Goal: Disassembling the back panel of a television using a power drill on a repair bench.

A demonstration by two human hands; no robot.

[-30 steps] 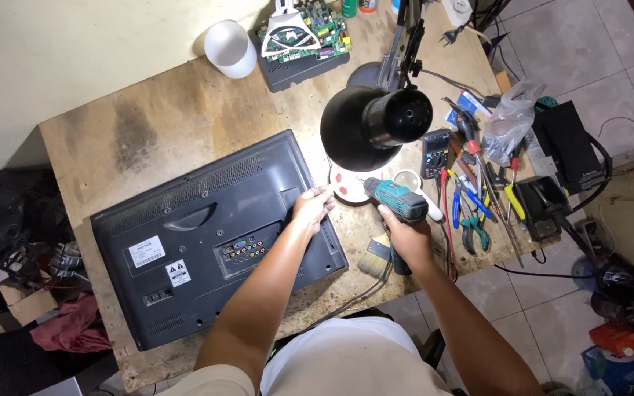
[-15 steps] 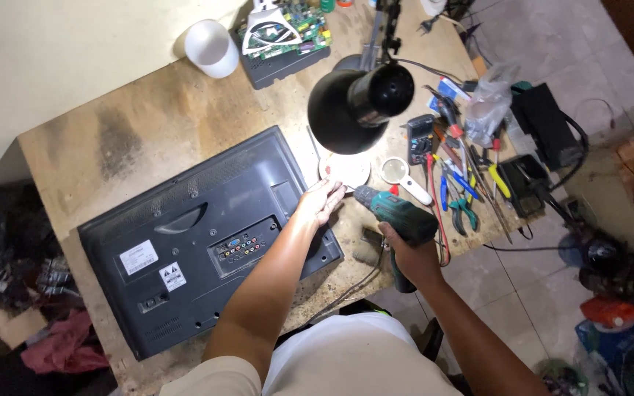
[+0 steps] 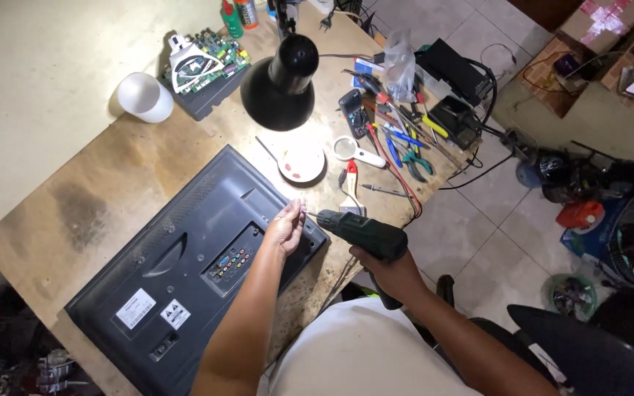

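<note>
At the near right corner of the black television [image 3: 185, 271], lying face down on the wooden table [image 3: 104, 183], the left hand [image 3: 285, 227] pinches the bit of the green cordless drill [image 3: 365, 233], which the right hand [image 3: 394, 277] grasps.

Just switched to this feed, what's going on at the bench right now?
A person sits at a worn wooden workbench with a flat black monitor lying face down under a black desk lamp. The right hand holds a dark green cordless drill, tip pointing at the monitor's corner. The left hand pinches something small at the drill's tip; what it is cannot be told.
</note>
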